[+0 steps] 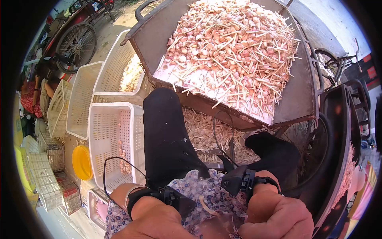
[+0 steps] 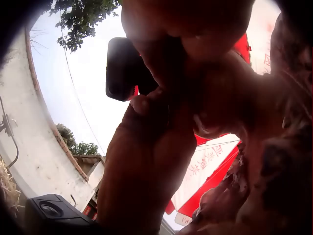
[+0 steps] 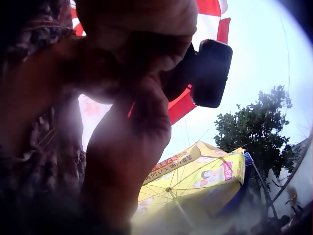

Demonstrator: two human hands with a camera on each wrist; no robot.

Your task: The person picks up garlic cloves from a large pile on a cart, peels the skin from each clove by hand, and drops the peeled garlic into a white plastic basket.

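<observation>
Low in the head view, my left hand [image 1: 157,219] and right hand [image 1: 278,217] are close together over my lap, fingers curled inward. Between them shows a garlic [image 1: 217,228], blurred, with its pale dry stem [image 1: 206,205] pointing up toward my knees. Both hands grip around it, their fingertips mostly cut off by the frame's lower edge. Backlit in the left wrist view, the left hand [image 2: 151,142] has thumb and fingers pressed together. The right hand [image 3: 132,122] is curled likewise in the right wrist view, its fingertips in deep shadow.
A metal cart [image 1: 292,95] heaped with stemmed garlic [image 1: 230,47] stands before my knees. White plastic crates [image 1: 95,119] line the left, one with peeled-looking cloves [image 1: 132,75]. A yellow basin [image 1: 82,162] sits beside them. Dry stems [image 1: 215,133] litter the ground.
</observation>
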